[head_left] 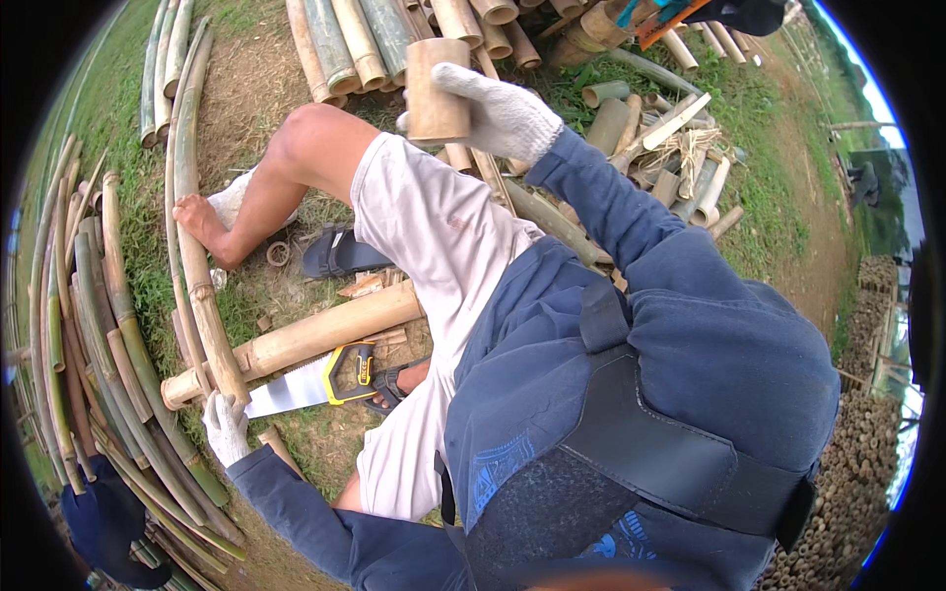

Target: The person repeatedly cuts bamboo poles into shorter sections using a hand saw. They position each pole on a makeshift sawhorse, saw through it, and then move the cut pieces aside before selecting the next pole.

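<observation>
My right hand (498,110), in a white knit glove, is closed around a short cut bamboo section (438,91) and holds it up. At the lower left, my left hand (226,429), also gloved, grips the near end of a long bamboo pole (207,305). That pole lies across a thicker bamboo log (305,335), and my bare foot (207,229) presses on it farther up. A hand saw (305,382) with a yellow and black handle lies beside the log, its blade tip close to my left hand. The left fingertips are partly hidden.
A dark sandal (345,253) and a small bamboo ring (279,254) lie on the ground. Long poles (118,335) are stacked at left, more bamboo (355,44) at the top. Offcuts (680,148) are heaped at upper right. Another person's dark sleeve (103,517) shows at lower left.
</observation>
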Demonstrator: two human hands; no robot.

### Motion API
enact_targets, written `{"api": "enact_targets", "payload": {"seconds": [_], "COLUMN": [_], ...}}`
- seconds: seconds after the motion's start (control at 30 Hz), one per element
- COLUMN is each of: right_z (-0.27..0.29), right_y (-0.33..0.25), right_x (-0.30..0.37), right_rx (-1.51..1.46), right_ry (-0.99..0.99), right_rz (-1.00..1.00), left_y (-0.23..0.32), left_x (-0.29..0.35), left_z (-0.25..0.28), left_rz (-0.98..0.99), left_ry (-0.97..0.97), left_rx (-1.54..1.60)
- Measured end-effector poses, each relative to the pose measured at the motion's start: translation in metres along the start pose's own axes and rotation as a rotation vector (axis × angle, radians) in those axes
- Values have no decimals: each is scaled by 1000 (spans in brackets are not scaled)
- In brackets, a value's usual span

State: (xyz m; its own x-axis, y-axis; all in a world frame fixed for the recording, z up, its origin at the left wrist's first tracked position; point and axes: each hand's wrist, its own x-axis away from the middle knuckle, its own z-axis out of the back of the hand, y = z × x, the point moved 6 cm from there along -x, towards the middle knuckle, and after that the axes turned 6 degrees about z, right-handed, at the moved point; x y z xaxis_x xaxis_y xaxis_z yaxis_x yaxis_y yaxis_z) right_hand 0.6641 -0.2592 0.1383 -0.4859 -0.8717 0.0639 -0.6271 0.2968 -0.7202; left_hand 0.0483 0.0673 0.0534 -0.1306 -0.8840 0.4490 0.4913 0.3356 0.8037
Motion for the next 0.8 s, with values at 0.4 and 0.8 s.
{"api": "enact_targets", "payload": {"seconds": [0.4,0.8], "right_z": [196,-257], "right_y": [-156,-166], "right_x": [86,81], "right_rx": [1756,905], "right_ry": [854,-671], "right_rz": [597,911], "left_y": [134,262], "left_x": [75,506], "left_z": [2,-51], "left_rz": [-498,-1789], "left_ry": [436,730], "left_rx": [-388,-117]}}
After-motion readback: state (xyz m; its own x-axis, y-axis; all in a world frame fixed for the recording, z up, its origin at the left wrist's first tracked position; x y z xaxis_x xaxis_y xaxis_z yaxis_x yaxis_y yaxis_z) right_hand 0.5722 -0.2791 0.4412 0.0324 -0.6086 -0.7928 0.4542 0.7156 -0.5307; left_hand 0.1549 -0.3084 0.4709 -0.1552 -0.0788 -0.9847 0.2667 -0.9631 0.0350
